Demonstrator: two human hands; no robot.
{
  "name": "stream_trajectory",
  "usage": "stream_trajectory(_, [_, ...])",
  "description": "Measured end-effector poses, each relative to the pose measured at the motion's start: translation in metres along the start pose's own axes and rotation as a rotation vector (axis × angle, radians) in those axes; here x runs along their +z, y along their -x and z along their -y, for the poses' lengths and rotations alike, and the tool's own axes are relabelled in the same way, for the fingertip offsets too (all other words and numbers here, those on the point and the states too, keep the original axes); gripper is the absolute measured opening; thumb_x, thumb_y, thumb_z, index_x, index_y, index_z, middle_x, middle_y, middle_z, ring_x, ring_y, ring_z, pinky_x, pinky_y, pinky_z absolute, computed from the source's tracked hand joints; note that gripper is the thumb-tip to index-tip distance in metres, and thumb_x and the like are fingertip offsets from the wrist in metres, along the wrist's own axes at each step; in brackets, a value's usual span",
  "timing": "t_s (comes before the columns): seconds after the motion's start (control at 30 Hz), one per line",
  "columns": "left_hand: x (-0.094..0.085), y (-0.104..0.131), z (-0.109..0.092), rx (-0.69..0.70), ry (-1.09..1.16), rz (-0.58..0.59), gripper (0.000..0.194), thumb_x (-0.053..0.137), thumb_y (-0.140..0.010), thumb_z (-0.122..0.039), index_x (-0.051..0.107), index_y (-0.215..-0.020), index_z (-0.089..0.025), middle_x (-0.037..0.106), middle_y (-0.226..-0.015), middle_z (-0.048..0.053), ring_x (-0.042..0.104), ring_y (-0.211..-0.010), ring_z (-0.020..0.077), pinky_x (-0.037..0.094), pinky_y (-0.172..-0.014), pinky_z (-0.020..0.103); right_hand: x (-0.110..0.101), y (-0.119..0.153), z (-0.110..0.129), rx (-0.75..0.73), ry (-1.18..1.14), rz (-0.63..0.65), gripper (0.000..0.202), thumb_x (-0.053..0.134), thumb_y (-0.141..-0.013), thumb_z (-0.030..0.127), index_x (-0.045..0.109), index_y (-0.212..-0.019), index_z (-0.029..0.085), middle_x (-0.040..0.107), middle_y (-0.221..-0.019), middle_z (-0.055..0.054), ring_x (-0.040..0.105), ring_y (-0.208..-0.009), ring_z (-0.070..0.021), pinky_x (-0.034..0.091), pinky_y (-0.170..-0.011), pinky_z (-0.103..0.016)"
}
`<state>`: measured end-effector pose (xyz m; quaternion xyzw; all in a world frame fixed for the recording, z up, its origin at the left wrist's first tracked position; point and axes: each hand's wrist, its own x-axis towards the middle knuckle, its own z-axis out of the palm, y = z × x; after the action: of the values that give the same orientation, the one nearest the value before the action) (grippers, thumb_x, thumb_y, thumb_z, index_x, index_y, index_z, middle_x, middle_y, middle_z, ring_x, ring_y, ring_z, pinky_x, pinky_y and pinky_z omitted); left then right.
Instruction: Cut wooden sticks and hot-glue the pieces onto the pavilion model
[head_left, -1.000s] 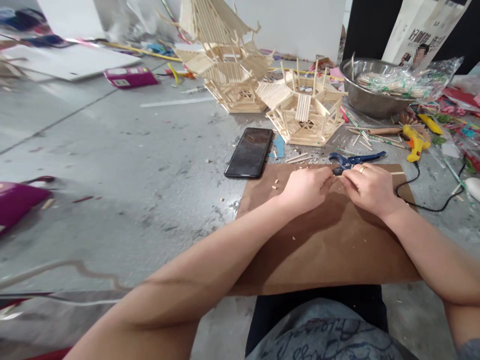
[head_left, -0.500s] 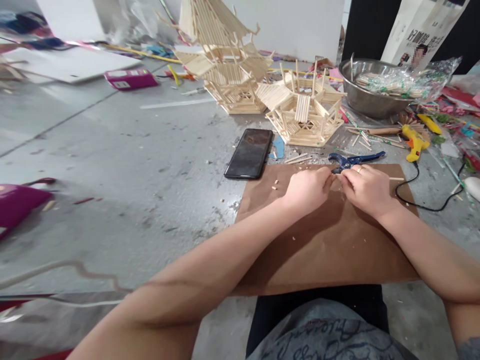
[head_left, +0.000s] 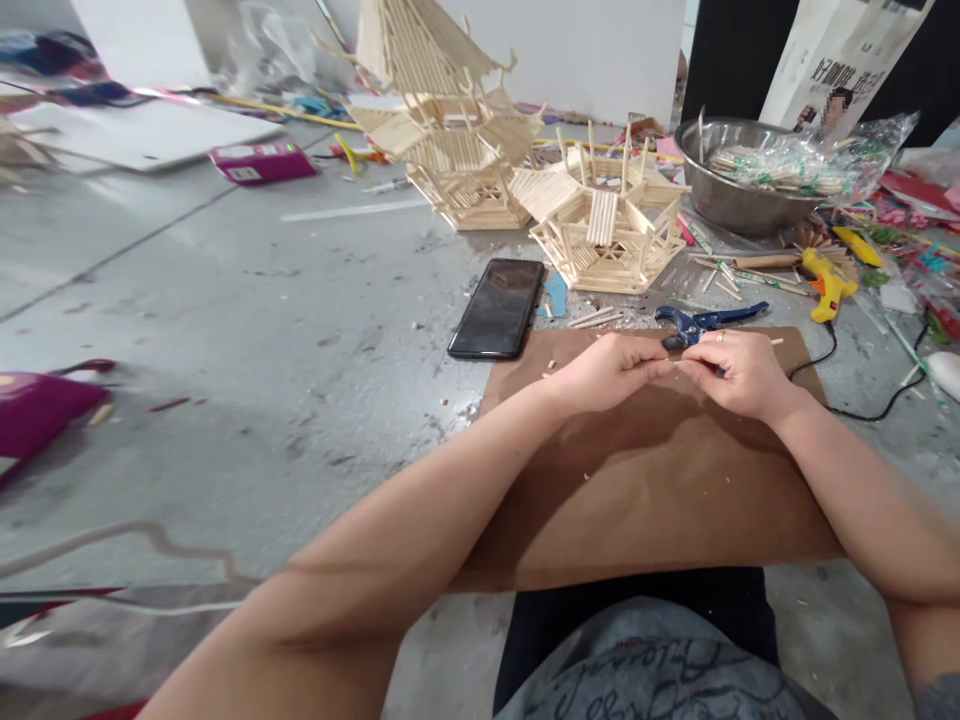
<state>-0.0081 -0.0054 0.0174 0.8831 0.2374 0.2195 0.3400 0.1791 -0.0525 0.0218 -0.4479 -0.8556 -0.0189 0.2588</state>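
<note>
My left hand (head_left: 619,372) is closed in a pinch, its fingertips on a thin wooden stick (head_left: 677,362) above the far part of the brown board (head_left: 645,500). Facing it, my right hand (head_left: 739,372) is also closed on the stick, and a light end sticks out past its knuckles. Just beyond my fingers lie blue-handled pliers (head_left: 712,318). A few short cut pieces (head_left: 552,364) rest beside my left wrist. The stick's middle is only partly visible between my fingertips.
A black phone (head_left: 497,308) lies left of the board. Behind stand an open stick frame (head_left: 607,225) and a taller stick tower (head_left: 465,150). At the right are a metal bowl (head_left: 739,200), a yellow glue gun (head_left: 829,285) and its black cord.
My left fingers have straightened somewhat along the stick. The stick end beyond my right hand has shifted left and up with a slight turn of that hand.
</note>
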Motion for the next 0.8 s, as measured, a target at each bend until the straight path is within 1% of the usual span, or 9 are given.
stream_trajectory(0.07, [0.000,0.000,-0.001,-0.008,0.071,-0.004,0.032,0.041,-0.082,-0.038,0.055,-0.067,-0.013,0.052,-0.061,-0.001,0.046,-0.059,0.0086,0.036,-0.057,0.020,-0.002,-0.001,0.002,0.015,-0.130,-0.010,0.027,0.045,-0.083,0.033,0.062,-0.069,0.016,0.058,-0.059,-0.001,0.050,-0.055,-0.0096,0.035,-0.056,-0.022])
stream_trajectory(0.13, [0.000,0.001,-0.001,-0.039,0.123,-0.027,0.032,0.041,-0.082,-0.039,0.054,-0.067,-0.013,0.050,-0.060,-0.002,0.045,-0.059,0.0083,0.036,-0.058,0.020,-0.003,-0.001,0.003,0.042,-0.180,-0.016,0.028,0.044,-0.084,0.033,0.062,-0.070,0.016,0.058,-0.059,-0.001,0.050,-0.055,-0.0094,0.035,-0.056,-0.021])
stream_trajectory(0.3, [0.001,0.002,-0.005,-0.094,0.225,-0.113,0.028,0.040,-0.083,-0.034,0.054,-0.072,-0.013,0.050,-0.065,-0.002,0.044,-0.062,0.0076,0.037,-0.060,0.020,0.002,0.000,0.000,0.190,-0.030,0.015,0.031,0.039,-0.086,0.035,0.062,-0.074,0.018,0.062,-0.068,-0.003,0.055,-0.065,-0.0126,0.036,-0.061,-0.023])
stream_trajectory(0.4, [-0.001,0.002,-0.007,-0.142,0.330,-0.168,0.027,0.041,-0.082,-0.035,0.054,-0.074,-0.013,0.047,-0.060,-0.003,0.040,-0.054,0.0058,0.034,-0.054,0.019,0.007,0.000,-0.005,0.286,0.064,0.066,0.032,0.037,-0.086,0.035,0.062,-0.077,0.019,0.065,-0.078,-0.003,0.059,-0.076,-0.0158,0.038,-0.065,-0.025])
stream_trajectory(0.47, [0.000,0.002,-0.006,-0.190,0.439,-0.170,0.027,0.042,-0.083,-0.038,0.052,-0.078,-0.013,0.045,-0.055,-0.004,0.037,-0.048,0.0047,0.032,-0.049,0.018,0.009,0.000,-0.007,0.323,0.096,0.102,0.031,0.035,-0.087,0.033,0.063,-0.084,0.019,0.066,-0.086,-0.004,0.059,-0.083,-0.0178,0.039,-0.069,-0.027])
stream_trajectory(0.53, [0.003,0.002,-0.004,-0.238,0.559,-0.131,0.029,0.043,-0.082,-0.041,0.050,-0.083,-0.013,0.051,-0.059,-0.003,0.041,-0.047,0.0049,0.034,-0.047,0.019,0.012,0.000,-0.007,0.335,0.099,0.114,0.030,0.033,-0.087,0.028,0.061,-0.096,0.019,0.066,-0.095,-0.005,0.059,-0.089,-0.0186,0.041,-0.072,-0.028])
stream_trajectory(0.63, [0.011,0.000,0.002,-0.278,0.693,-0.088,0.031,0.048,-0.078,-0.045,0.048,-0.084,-0.014,0.061,-0.071,0.002,0.052,-0.056,0.0073,0.041,-0.054,0.021,0.013,0.001,-0.006,0.331,0.065,0.085,0.031,0.034,-0.087,0.026,0.058,-0.105,0.019,0.065,-0.100,-0.005,0.059,-0.091,-0.0182,0.042,-0.075,-0.028])
stream_trajectory(0.7, [0.015,-0.002,0.006,-0.279,0.712,-0.108,0.031,0.051,-0.076,-0.044,0.050,-0.081,-0.014,0.062,-0.074,0.003,0.054,-0.059,0.0081,0.043,-0.058,0.022,0.014,0.002,-0.005,0.340,0.034,0.052,0.030,0.036,-0.086,0.027,0.058,-0.105,0.020,0.067,-0.096,-0.004,0.061,-0.087,-0.0180,0.043,-0.074,-0.028])
stream_trajectory(0.8, [0.018,-0.003,0.009,-0.281,0.657,-0.191,0.029,0.056,-0.073,-0.042,0.053,-0.074,-0.013,0.062,-0.071,0.002,0.054,-0.059,0.0079,0.042,-0.058,0.023,0.013,0.003,-0.004,0.333,-0.052,-0.002,0.029,0.038,-0.086,0.028,0.058,-0.104,0.019,0.068,-0.092,-0.004,0.062,-0.082,-0.0167,0.044,-0.071,-0.027])
